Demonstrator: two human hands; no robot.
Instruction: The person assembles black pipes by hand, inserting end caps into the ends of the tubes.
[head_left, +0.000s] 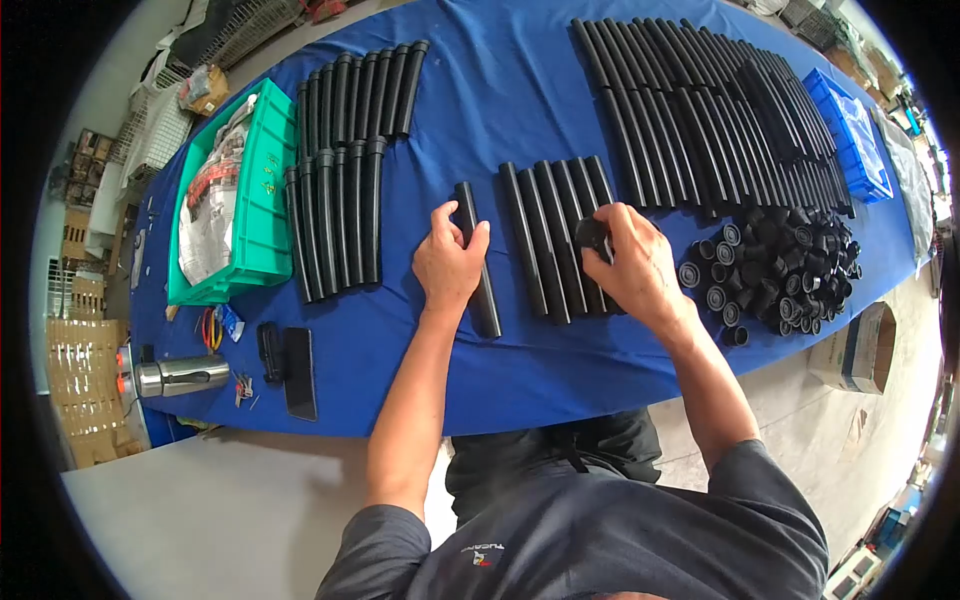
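Note:
On the blue cloth, my left hand (450, 258) has its fingers round the upper part of a single black tube (487, 300). My right hand (636, 262) pinches a round black cap (592, 234) above a row of several black tubes (540, 240). A heap of black caps (780, 270) lies to the right of that hand. Left of my hands are two rows of black tubes with wider ends (340, 215). Many plain black tubes (690, 120) lie side by side at the upper right.
A green crate (262, 200) holding crumpled paper stands at the left, a blue crate (850, 135) at the right. Near the front left edge lie a phone (300, 373), a black object (269, 352), keys (243, 388), scissors (211, 330) and a metal flask (185, 376).

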